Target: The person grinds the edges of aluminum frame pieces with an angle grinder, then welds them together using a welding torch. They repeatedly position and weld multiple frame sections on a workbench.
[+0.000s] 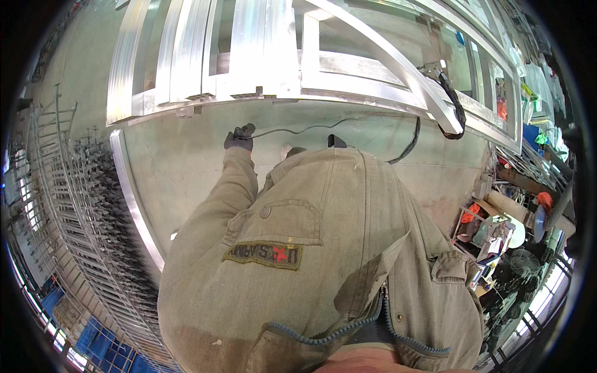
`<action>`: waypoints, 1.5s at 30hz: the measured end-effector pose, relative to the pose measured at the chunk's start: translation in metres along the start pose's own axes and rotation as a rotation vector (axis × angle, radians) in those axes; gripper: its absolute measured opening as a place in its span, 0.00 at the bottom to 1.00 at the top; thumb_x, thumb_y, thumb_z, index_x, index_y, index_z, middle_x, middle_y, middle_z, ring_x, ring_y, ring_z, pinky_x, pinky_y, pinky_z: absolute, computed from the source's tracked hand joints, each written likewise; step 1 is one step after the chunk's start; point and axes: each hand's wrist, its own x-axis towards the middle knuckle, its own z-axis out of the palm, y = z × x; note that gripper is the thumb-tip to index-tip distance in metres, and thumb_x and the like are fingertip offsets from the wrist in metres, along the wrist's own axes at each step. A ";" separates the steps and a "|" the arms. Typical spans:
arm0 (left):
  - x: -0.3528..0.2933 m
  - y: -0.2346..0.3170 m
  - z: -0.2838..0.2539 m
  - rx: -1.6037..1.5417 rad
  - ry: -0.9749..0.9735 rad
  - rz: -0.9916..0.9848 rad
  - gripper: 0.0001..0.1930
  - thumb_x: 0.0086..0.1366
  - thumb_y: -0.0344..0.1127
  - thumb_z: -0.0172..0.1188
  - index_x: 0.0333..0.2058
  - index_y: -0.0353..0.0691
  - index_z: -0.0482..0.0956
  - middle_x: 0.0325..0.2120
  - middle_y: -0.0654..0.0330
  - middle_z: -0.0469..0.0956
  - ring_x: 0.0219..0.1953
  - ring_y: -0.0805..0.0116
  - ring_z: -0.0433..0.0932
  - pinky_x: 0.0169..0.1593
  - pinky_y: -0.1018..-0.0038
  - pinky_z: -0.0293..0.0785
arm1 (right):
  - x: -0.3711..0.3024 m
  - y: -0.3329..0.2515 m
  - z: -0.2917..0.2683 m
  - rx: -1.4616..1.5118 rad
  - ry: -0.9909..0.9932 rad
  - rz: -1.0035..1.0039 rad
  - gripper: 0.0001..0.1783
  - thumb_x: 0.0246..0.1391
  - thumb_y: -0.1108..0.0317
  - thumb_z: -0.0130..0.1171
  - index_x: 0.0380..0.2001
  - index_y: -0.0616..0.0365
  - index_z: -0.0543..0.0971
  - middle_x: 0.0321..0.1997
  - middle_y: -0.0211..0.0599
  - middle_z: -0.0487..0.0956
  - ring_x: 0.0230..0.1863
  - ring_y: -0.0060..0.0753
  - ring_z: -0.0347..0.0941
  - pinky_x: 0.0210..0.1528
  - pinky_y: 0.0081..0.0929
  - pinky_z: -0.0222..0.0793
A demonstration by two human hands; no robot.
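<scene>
My left hand [240,137], in a dark glove, reaches out past the jacket at left of centre. Its fingers are closed around a thin dark cable [297,132], which runs off to the right in a wavy line just above the floor. In front of the hand stands a frame of bright metal bars [264,50], its near edge a little way beyond my fingers. My right hand does not show; the bent-over jacket [348,211] covers that side. A thicker black cable [407,146] hangs down from the frame's right part and goes behind the jacket.
A sloping metal bar [398,65] crosses the frame, with a black cable loop [457,112] over its end. To the left lies a loose metal bar [134,193] beside long racks of dark metal parts [106,211]. A cluttered cart [488,230] and a fan [524,263] stand at right.
</scene>
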 end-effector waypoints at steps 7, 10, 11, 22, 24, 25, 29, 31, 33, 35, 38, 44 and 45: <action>-0.016 -0.013 0.004 0.111 -0.012 -0.051 0.22 0.85 0.52 0.44 0.38 0.44 0.79 0.25 0.62 0.79 0.29 0.57 0.79 0.52 0.44 0.77 | 0.001 0.004 0.003 0.007 -0.007 -0.001 0.22 0.63 0.52 0.70 0.52 0.54 0.90 0.53 0.57 0.89 0.55 0.62 0.87 0.54 0.49 0.81; -0.003 -0.014 -0.005 -0.003 -0.021 -0.125 0.23 0.85 0.54 0.44 0.51 0.41 0.80 0.25 0.64 0.79 0.29 0.58 0.79 0.57 0.43 0.78 | 0.000 0.004 0.004 0.013 -0.006 -0.005 0.22 0.63 0.52 0.70 0.52 0.54 0.90 0.53 0.57 0.89 0.55 0.62 0.87 0.54 0.49 0.81; 0.003 -0.013 -0.008 -0.043 0.008 -0.153 0.24 0.85 0.54 0.44 0.56 0.40 0.79 0.25 0.64 0.80 0.28 0.59 0.79 0.59 0.42 0.78 | 0.000 0.003 0.004 0.014 -0.005 -0.006 0.22 0.63 0.52 0.70 0.52 0.54 0.90 0.53 0.57 0.89 0.55 0.62 0.87 0.54 0.49 0.81; 0.044 -0.020 -0.019 0.034 0.075 -0.129 0.28 0.79 0.59 0.51 0.55 0.38 0.82 0.46 0.54 0.90 0.58 0.48 0.81 0.71 0.40 0.67 | -0.032 0.013 -0.003 0.058 0.053 -0.062 0.22 0.63 0.52 0.70 0.53 0.54 0.90 0.53 0.57 0.89 0.56 0.61 0.87 0.54 0.49 0.81; 0.047 -0.018 -0.018 0.058 0.116 -0.114 0.24 0.81 0.54 0.52 0.55 0.38 0.83 0.46 0.53 0.91 0.49 0.58 0.88 0.61 0.57 0.77 | -0.039 0.011 -0.006 0.073 0.060 -0.061 0.22 0.63 0.52 0.70 0.53 0.54 0.90 0.53 0.57 0.89 0.56 0.61 0.87 0.55 0.49 0.81; 0.049 -0.017 -0.017 0.048 0.070 -0.134 0.25 0.80 0.55 0.53 0.55 0.38 0.82 0.45 0.53 0.90 0.49 0.57 0.88 0.61 0.54 0.78 | -0.042 0.009 -0.006 0.083 0.063 -0.062 0.22 0.63 0.52 0.70 0.53 0.54 0.90 0.53 0.57 0.89 0.56 0.61 0.87 0.55 0.49 0.81; 0.060 -0.010 -0.013 0.059 0.094 -0.150 0.26 0.79 0.56 0.57 0.56 0.37 0.81 0.44 0.53 0.90 0.46 0.55 0.88 0.57 0.53 0.82 | -0.047 0.006 -0.005 0.061 0.048 -0.042 0.22 0.63 0.52 0.70 0.53 0.54 0.90 0.53 0.57 0.90 0.57 0.61 0.87 0.55 0.50 0.81; 0.065 -0.014 -0.012 0.077 0.085 -0.145 0.26 0.79 0.56 0.56 0.57 0.37 0.81 0.45 0.52 0.90 0.45 0.55 0.88 0.56 0.54 0.83 | -0.048 0.012 -0.004 -0.013 0.025 0.064 0.22 0.62 0.51 0.71 0.52 0.55 0.90 0.53 0.56 0.90 0.57 0.61 0.87 0.56 0.51 0.81; 0.071 -0.015 -0.011 0.077 0.113 -0.132 0.28 0.80 0.58 0.54 0.57 0.37 0.81 0.47 0.52 0.90 0.46 0.52 0.88 0.58 0.53 0.81 | -0.049 0.021 -0.003 -0.020 0.025 0.073 0.23 0.62 0.50 0.71 0.52 0.54 0.90 0.53 0.56 0.90 0.58 0.61 0.86 0.57 0.51 0.81; 0.077 -0.016 -0.011 0.110 0.030 -0.160 0.28 0.80 0.58 0.52 0.59 0.39 0.81 0.51 0.53 0.88 0.50 0.52 0.86 0.60 0.52 0.79 | -0.053 0.030 0.000 -0.013 0.023 0.107 0.25 0.61 0.49 0.72 0.52 0.55 0.90 0.52 0.56 0.90 0.57 0.62 0.86 0.57 0.51 0.81; 0.090 -0.015 -0.009 0.138 0.023 -0.176 0.28 0.81 0.59 0.50 0.62 0.42 0.80 0.56 0.55 0.85 0.57 0.53 0.82 0.63 0.50 0.76 | -0.060 0.034 0.007 0.084 0.107 0.170 0.26 0.60 0.47 0.72 0.52 0.55 0.90 0.52 0.56 0.90 0.56 0.63 0.87 0.56 0.49 0.81; 0.121 -0.023 -0.001 0.307 -0.126 -0.227 0.29 0.83 0.60 0.45 0.67 0.48 0.78 0.66 0.59 0.80 0.69 0.55 0.75 0.69 0.45 0.70 | -0.071 0.033 0.007 -0.021 0.029 0.091 0.26 0.61 0.45 0.70 0.49 0.56 0.90 0.50 0.57 0.90 0.54 0.62 0.87 0.55 0.51 0.81; 0.122 -0.026 0.001 0.248 -0.169 -0.290 0.29 0.83 0.60 0.44 0.68 0.49 0.78 0.68 0.60 0.79 0.71 0.55 0.73 0.70 0.44 0.69 | -0.069 0.033 0.006 -0.031 0.041 0.045 0.26 0.61 0.45 0.71 0.49 0.57 0.90 0.50 0.58 0.90 0.54 0.63 0.87 0.54 0.52 0.81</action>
